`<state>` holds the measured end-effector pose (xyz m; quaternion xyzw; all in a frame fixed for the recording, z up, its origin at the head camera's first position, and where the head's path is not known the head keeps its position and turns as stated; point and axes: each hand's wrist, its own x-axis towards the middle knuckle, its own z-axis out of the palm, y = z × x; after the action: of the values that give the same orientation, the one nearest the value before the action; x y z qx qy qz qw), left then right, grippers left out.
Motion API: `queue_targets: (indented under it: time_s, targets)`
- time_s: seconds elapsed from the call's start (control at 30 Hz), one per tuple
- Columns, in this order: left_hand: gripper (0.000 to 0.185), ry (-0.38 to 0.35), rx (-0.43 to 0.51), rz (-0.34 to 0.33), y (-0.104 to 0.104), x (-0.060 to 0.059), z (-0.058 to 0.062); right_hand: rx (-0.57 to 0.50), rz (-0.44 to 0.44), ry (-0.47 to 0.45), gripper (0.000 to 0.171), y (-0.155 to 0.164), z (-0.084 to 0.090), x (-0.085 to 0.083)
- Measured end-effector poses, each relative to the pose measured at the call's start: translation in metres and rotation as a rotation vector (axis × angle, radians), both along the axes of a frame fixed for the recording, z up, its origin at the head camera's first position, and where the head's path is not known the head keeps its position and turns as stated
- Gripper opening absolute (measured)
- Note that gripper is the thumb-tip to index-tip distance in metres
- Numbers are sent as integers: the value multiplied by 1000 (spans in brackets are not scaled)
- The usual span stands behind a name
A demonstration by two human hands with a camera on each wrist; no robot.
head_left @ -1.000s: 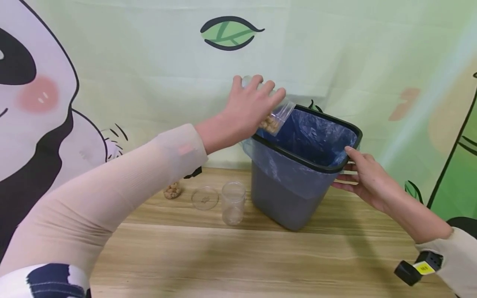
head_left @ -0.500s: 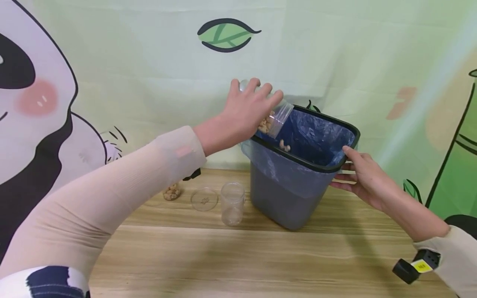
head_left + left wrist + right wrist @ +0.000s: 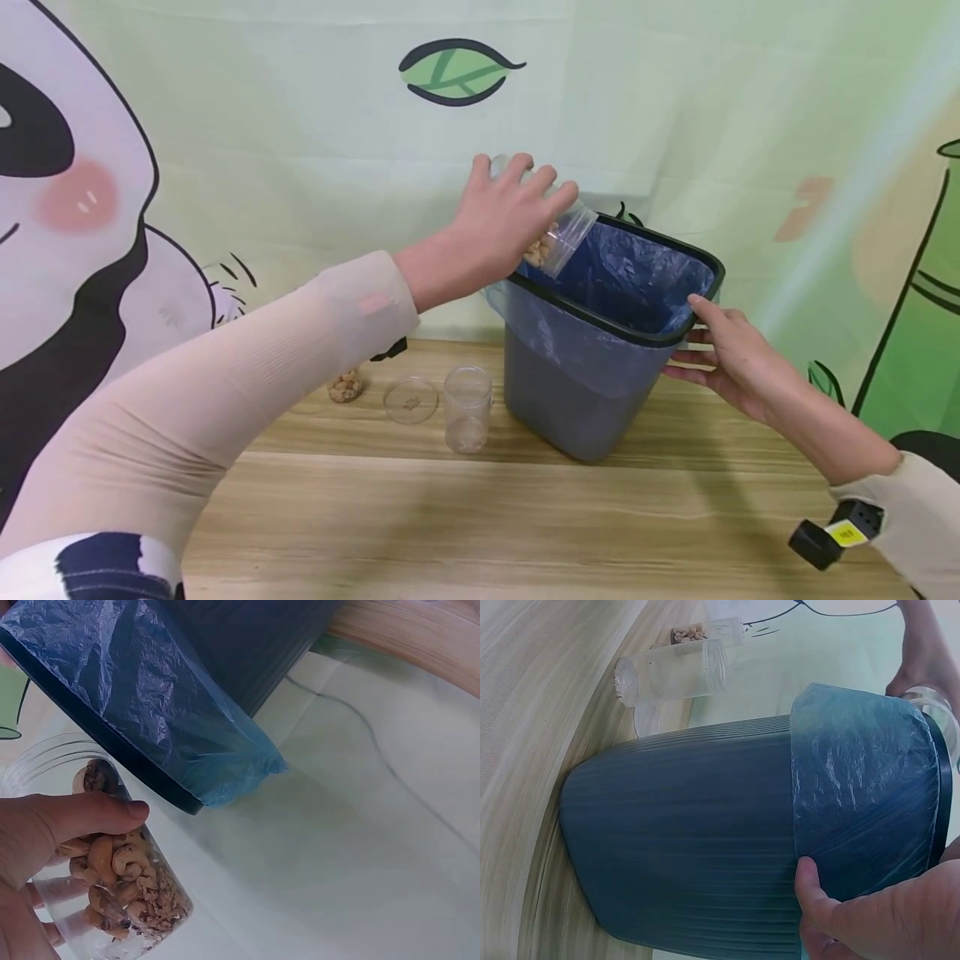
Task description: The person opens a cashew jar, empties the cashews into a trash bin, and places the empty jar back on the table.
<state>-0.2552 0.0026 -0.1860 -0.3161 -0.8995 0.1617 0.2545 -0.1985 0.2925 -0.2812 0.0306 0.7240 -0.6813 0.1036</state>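
My left hand grips a clear plastic jar, tilted mouth-down over the left rim of a grey trash bin. Cashews and small crumbs lie inside the jar, as the left wrist view shows. A blue plastic bag lines the bin and folds over its black rim. My right hand holds the bin at its right corner, thumb on the rim and fingers against the outer side. The bin's bottom inside is hidden.
On the wooden table, left of the bin, stand a clear jar with residue at its base, a clear round lid and a small jar of nuts, partly behind my left arm. A printed cloth hangs behind.
Half a second ago a few cashews were dropping from the jar into the bin; now none are seen falling. The jar has shifted slightly right. My right hand stays on the bin.
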Motion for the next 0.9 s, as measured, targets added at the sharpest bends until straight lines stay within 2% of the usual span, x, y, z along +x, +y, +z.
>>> queue_targets:
  time_s: [0.37,0.73,0.9]
  targets:
    - [63,12,-6,-28,5,-3,-5,9,-8,2,46,0,-1,-1]
    - [69,2,-25,-7,6,-1,2,30,-1,6,47,-1,4,-1]
    - [69,2,-29,-10,4,0,0,29,7,-10,48,-1,3,-1]
